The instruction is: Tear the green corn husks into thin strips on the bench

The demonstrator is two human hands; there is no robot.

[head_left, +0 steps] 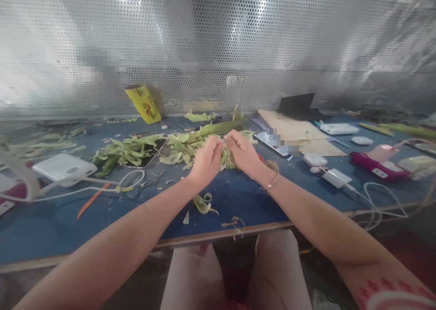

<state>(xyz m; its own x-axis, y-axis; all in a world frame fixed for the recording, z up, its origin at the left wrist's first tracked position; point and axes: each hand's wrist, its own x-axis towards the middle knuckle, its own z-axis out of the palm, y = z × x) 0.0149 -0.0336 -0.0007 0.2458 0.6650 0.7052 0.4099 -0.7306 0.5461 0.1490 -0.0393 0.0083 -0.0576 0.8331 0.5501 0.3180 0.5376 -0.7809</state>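
head view: left hand [206,162] and right hand [243,153] meet over the middle of the table [225,196], fingertips nearly together. fingers of both are curled and drawn in narrow; any piece between the tips is too small and hidden to make out, so cannot tell whether either grips one. the pose looks suited to fine work, each hand steadying against the other.

the nearest material is the pile [175,149] of pale green strips, just beyond and beside the hands, partly hidden by them. its position probably keeps reach short. a long leaf [218,127] lies across its far side. a second heap [129,151] sits to the left, partly over a dark flat sheet; reason for the sheet not evident. small scraps [202,204] lie near the front edge, loosely scattered, likely dropped rather than placed.

periphery: yellow tube [143,103] leans at the back near the mesh [218,42], perhaps propped by it; contact unclear. phone [272,143] lies flat by the cardboard [289,128], right of the hands. white box [64,168] and charger [337,178] sit at opposite sides, presumably to keep cables off the middle.
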